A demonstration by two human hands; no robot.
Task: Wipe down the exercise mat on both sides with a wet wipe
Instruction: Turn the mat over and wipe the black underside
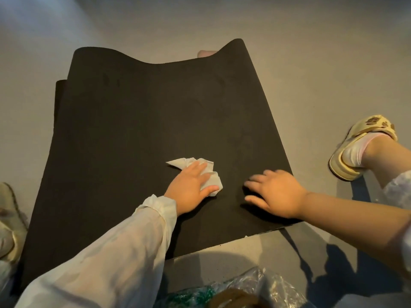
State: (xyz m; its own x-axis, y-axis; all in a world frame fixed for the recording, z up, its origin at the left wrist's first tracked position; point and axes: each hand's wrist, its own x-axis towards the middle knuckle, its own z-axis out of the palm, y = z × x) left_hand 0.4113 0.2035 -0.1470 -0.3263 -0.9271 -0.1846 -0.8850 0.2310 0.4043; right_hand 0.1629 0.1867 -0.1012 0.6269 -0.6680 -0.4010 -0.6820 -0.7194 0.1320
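A black exercise mat (138, 121) lies spread on the grey floor, its far end curled up and wavy. A crumpled white wet wipe (211, 174) rests on the mat's near middle. My left hand (191, 185) presses flat on the wipe, fingers straight, thumb along the wipe's near edge. My right hand (275, 192) rests palm down on the mat close to its right edge, fingers loosely spread and holding nothing.
My right foot in a cream slipper (360, 147) stands on the floor just right of the mat. Another slipper (9, 221) shows at the left edge. A clear plastic bag (244, 290) lies by the mat's near edge. A pale object (205, 53) peeks out behind the mat's far end.
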